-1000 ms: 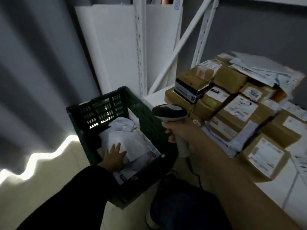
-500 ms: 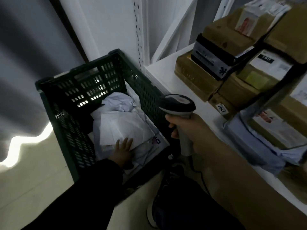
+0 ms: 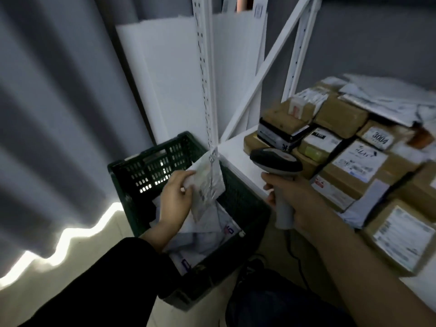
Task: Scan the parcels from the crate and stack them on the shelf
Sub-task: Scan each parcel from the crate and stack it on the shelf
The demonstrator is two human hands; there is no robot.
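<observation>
My left hand [image 3: 175, 197] grips a flat white parcel bag [image 3: 208, 185] by its left edge and holds it upright above the dark green crate [image 3: 151, 164]. More white mailer bags [image 3: 205, 234] lie inside the crate below it. My right hand [image 3: 290, 197] is wrapped round the grey handle of a barcode scanner [image 3: 276, 161], whose dark head points left toward the lifted bag. The white shelf [image 3: 238, 152] to the right carries a stack of brown boxes [image 3: 342, 142] and bags.
A white upright shelf post [image 3: 207, 79] and a diagonal brace [image 3: 266, 64] stand behind the crate. Grey curtain [image 3: 54, 114] hangs at the left, with light along its hem. The scanner cable [image 3: 297, 258] drops toward my knee [image 3: 271, 308].
My left hand has lifted one white bag out of the crate and turned it upright. The view has tilted back up; the scanner hand stays about where it was.
</observation>
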